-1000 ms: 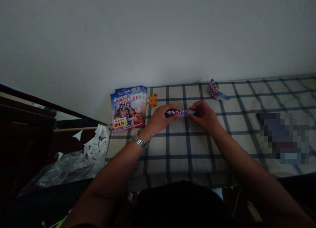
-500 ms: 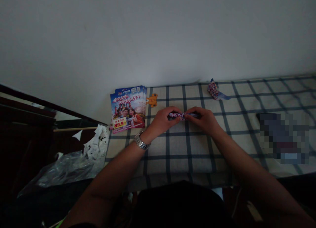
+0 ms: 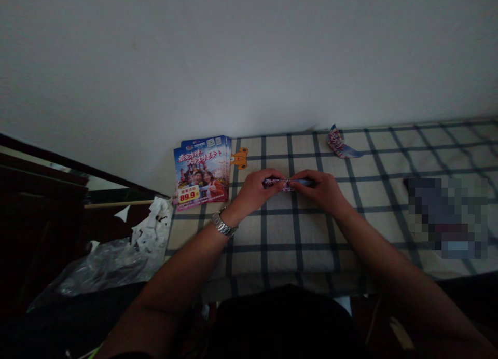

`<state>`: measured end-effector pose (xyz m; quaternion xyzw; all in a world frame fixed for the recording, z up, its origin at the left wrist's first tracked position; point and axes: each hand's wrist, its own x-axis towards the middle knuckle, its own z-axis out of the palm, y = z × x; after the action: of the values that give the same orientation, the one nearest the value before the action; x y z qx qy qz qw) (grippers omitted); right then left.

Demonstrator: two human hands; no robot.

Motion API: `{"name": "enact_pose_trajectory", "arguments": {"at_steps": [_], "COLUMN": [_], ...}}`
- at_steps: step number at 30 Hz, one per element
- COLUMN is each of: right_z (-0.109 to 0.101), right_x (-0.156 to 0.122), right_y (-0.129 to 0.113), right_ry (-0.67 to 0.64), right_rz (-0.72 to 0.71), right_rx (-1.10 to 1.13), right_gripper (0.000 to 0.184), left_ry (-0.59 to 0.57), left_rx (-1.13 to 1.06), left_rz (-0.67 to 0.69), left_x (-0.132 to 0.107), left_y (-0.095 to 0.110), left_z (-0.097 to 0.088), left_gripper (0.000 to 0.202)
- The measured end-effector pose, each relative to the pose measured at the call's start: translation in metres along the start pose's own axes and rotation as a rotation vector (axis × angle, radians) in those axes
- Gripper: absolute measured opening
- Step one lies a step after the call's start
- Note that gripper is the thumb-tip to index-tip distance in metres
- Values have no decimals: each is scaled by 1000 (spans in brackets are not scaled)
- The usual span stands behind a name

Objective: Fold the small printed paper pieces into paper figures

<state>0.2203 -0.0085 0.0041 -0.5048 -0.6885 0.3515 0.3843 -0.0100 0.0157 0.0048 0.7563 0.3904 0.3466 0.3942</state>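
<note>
Between my two hands is a folded paper flyer, a narrow strip printed in blue, pink and white, held just above or on the checked cloth. My left hand, with a metal watch on its wrist, pinches the strip's left part. The right part is pinched by my right hand, thumb and fingers closed. My fingers hide both ends of the strip. To the left lies a stack of printed flyers, with the same kind of lettering.
A folded paper piece rests near the wall. An orange bear figure shows beside the stack. A blurred-out dark object lies on the right of the checked cloth. Left of the table edge are a clear plastic bag and torn white paper.
The strip has tilted slightly between my fingers, so its lettering shows less. My fingertips have shifted a little closer together. Everything else stays in place.
</note>
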Motion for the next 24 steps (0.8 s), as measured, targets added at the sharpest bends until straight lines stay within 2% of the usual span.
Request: {"name": "enact_pose_trajectory", "arguments": {"at_steps": [10, 16, 24], "right_z": [-1, -3, -7], "right_x": [1, 2, 3], "right_y": [7, 5, 2], "right_ry": [30, 52, 56], "right_rz": [70, 185, 214], "right_rx": [150, 256, 344], "right_gripper": [37, 38, 37], "left_ry": [55, 74, 76], "left_rx": [20, 11, -10], "left_rz": [-2, -18, -16], "left_x": [2, 1, 2], "left_y": [-5, -4, -4], "left_z": [-4, -5, -8], "left_gripper": [21, 20, 19]}}
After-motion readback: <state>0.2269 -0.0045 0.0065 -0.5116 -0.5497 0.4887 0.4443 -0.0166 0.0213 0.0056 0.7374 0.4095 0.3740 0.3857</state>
